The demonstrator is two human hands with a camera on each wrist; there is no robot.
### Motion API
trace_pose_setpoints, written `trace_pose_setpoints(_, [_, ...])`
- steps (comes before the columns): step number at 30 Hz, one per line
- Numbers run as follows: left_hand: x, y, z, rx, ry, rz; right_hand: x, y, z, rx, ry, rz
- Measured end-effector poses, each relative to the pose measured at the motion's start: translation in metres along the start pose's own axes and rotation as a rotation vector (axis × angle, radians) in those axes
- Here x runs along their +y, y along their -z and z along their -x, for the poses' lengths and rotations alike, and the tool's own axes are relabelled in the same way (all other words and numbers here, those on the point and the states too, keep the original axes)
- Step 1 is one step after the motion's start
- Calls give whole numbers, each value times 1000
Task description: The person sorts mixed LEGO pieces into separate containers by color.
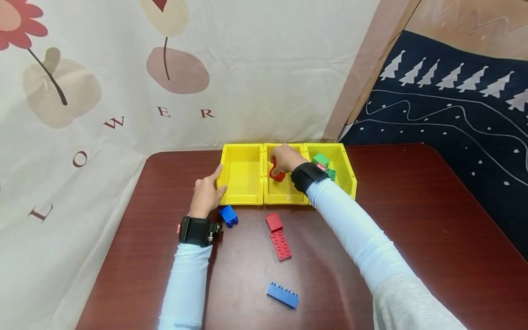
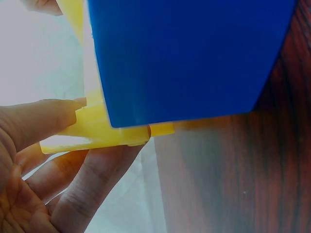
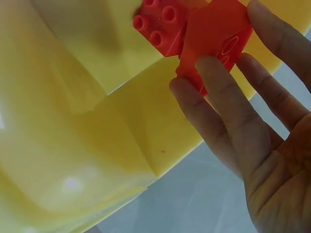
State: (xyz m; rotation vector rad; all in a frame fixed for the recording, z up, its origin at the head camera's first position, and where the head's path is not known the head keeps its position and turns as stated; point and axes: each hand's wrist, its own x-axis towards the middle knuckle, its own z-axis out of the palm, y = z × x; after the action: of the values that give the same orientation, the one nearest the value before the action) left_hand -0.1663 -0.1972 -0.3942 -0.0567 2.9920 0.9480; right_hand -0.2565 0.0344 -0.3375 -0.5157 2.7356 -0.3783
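Observation:
Three yellow bins stand side by side at the table's far edge. My left hand (image 1: 205, 195) holds the left bin (image 1: 241, 198) at its left wall, thumb and fingers on opposite sides. Over the middle bin (image 1: 288, 198), my right hand (image 1: 287, 159) grips a red brick (image 3: 214, 34) between thumb and fingers. Against that brick lies another red brick (image 3: 163, 24), its studs showing. Green bricks (image 1: 321, 160) sit in the right bin (image 1: 348, 183), partly behind the right wrist. Close to the left wrist is a dark blue brick (image 2: 189, 63), large in the left wrist view.
Two red bricks (image 1: 281, 245) lie end to end on the brown table (image 1: 412, 206), in front of the middle bin. Nearer the person is a long blue brick (image 1: 282, 294), tilted on its side. A printed cloth (image 1: 268, 91) hangs right behind the bins.

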Motion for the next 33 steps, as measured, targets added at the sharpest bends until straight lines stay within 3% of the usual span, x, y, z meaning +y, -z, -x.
trace_pose_setpoints(12, [0,0,1,-8,1,10,-1,-3,3,1,-12,27])
trace_pose_setpoints(17, [0,1,1,0,-2,9,-2,5,13,32,-9,45])
trace_pose_setpoints(22, [-2,2,0,13,-14,-3,-8,9,38,174,48,52])
trace_pose_setpoints(26, [-3,2,0,18,-25,-7,-13,-3,65,306,156,46])
trace_pose_setpoints(33, [-2,0,-1,18,-29,-11,-18,-42,106,329,263,37])
